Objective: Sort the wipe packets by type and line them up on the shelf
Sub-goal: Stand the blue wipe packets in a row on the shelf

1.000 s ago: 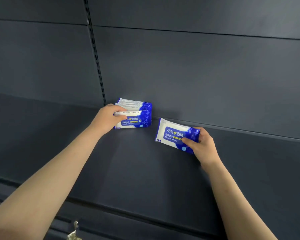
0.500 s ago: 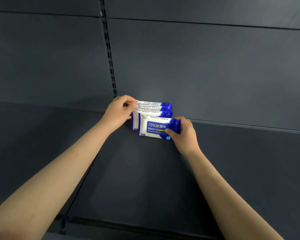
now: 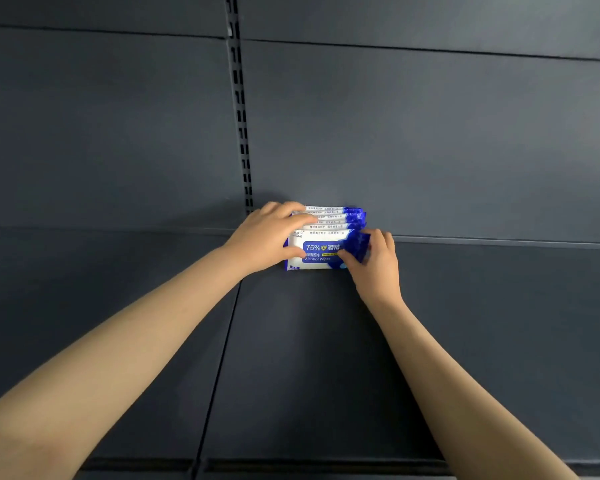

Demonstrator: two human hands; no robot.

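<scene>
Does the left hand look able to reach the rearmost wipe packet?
Probably yes: the left hand clasps the left end of the row, its fingers reaching the rearmost wipe packet; the right hand, pinching the front packet, isn't in the way.
</scene>
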